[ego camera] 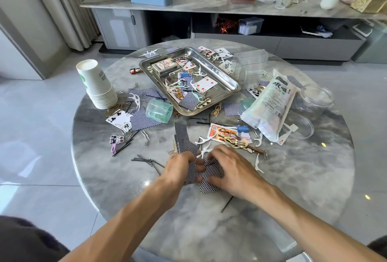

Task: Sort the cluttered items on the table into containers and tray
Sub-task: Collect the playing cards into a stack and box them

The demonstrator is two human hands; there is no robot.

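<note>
My left hand [180,167] and right hand [228,167] meet over face-down playing cards [209,180] near the table's [293,188] front edge, fingers curled and pinching the cards' edges. Just beyond, more cards [182,138] fan away from my left fingers. Black hairpins [146,160] lie to the left. The steel tray [226,73], holding cards and floss picks, sits farther back, mid-table.

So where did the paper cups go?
The stack of paper cups lies tipped at the table's left edge in the head view, left of the metal tray.
</note>
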